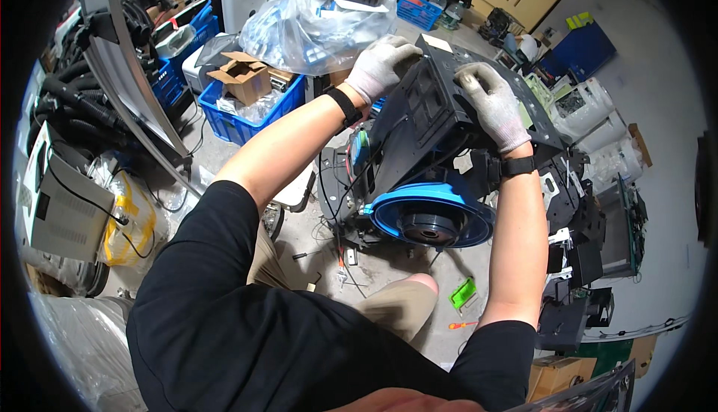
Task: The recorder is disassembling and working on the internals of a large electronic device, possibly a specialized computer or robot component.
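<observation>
While a cluttered workshop floor (pixel 389 262) spreads out below, a person in a black shirt steadies a black machine housing (pixel 434 124) tilted over a round blue fan casing (pixel 430 217), the whole assembly raised above the floor between both arms. Behind it sits a blue crate (pixel 250 124) holding an open cardboard box (pixel 243 75), with a clear plastic bag (pixel 314 26) just beyond. The gloved left hand (pixel 381 64) clamps the housing's upper left edge; the gloved right hand (pixel 493 105) grips its top right side, hands apart. A small green part (pixel 464 292) lies on the floor
</observation>
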`<control>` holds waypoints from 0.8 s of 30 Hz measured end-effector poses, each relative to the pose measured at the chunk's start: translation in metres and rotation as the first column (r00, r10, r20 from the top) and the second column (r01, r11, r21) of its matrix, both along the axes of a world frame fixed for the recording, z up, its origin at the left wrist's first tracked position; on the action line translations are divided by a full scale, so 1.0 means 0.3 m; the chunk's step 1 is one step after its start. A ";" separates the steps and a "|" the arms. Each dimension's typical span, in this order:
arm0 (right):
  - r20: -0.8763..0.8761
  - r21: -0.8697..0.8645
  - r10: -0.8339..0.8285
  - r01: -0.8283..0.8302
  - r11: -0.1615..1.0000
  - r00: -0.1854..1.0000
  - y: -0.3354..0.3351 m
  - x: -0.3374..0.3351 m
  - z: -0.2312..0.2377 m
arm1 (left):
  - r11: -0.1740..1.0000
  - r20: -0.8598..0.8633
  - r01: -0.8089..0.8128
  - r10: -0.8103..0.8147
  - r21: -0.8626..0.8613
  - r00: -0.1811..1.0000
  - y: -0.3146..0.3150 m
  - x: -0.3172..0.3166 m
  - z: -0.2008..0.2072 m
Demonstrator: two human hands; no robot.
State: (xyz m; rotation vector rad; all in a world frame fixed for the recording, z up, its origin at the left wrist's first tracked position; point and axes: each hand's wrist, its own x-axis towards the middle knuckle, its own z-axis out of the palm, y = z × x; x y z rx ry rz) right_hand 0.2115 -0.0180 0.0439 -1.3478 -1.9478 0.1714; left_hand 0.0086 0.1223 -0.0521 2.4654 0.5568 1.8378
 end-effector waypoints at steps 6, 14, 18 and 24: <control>-0.036 -0.020 0.007 -0.008 1.000 0.999 -0.002 -0.001 0.002 | 0.980 0.113 0.125 -0.108 -0.156 0.988 -0.004 0.023 -0.015; -0.050 -0.012 -0.007 0.006 1.000 0.999 0.003 0.004 -0.003 | 0.982 0.001 0.047 -0.048 -0.181 0.999 -0.024 -0.001 0.010; -0.073 -0.029 0.016 -0.018 0.999 0.997 0.005 0.005 -0.006 | 0.994 -0.148 -0.043 0.058 0.102 0.987 0.023 -0.024 0.029; -0.101 -0.053 0.008 -0.014 0.999 0.995 0.004 0.005 -0.007 | 0.965 -0.117 0.035 -0.004 0.261 0.993 0.047 -0.028 0.015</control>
